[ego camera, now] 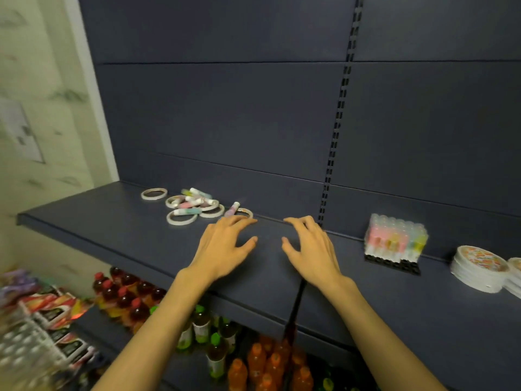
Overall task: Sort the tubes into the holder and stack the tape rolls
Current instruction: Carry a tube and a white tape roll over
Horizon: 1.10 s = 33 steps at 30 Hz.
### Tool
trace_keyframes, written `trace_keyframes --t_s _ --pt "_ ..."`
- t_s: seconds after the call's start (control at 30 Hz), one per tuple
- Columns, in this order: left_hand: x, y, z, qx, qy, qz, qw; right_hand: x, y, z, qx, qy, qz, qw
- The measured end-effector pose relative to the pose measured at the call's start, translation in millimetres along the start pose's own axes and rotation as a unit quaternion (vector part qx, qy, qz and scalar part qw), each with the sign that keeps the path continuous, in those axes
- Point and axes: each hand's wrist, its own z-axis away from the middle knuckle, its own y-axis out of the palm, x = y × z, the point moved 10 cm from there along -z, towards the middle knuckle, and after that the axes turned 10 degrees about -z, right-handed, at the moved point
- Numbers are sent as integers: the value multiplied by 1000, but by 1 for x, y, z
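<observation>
Several pastel tubes [189,204] lie in a loose heap on the dark shelf [112,221], mixed with thin white tape rolls [181,218]. One roll [154,193] lies apart at the far left. A single pink tube [233,209] leans on another roll [244,212] just beyond my left hand. My left hand [225,246] hovers palm down with spread fingers and holds nothing. My right hand [311,246] does the same a little to the right. A black holder [392,263] with several upright tubes [394,238] stands at the right.
A stack of round printed tape rolls [478,268] sits at the far right of the shelf. Below the shelf are red-capped bottles [124,297], orange bottles [262,365] and green-capped bottles [201,325]. Snack packets [53,309] hang at the lower left.
</observation>
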Motion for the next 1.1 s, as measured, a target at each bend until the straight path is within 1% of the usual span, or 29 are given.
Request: trace_keyframes --t_s 0.13,0.3,0.57,0.73,0.93,1.1 --pt "66 -21 23 2 -20 -5 1000 52 48 -21 10 0 -18 1000" --pt "158 -39 46 15 -34 -33 999 120 110 -48 5 -3 -31 1000" --pt "276 -47 57 31 -53 -36 997 187 195 -86 28 -3 -25 999" --pt "333 -37 39 38 -55 -40 997 199 235 -119 27 2 -14 1000" --pt "384 -16 -5 51 -38 -61 996 194 274 -167 1 8 -25 1000" --pt "420 13 -46 85 -21 -64 994 179 300 -208 -18 37 -22 999"
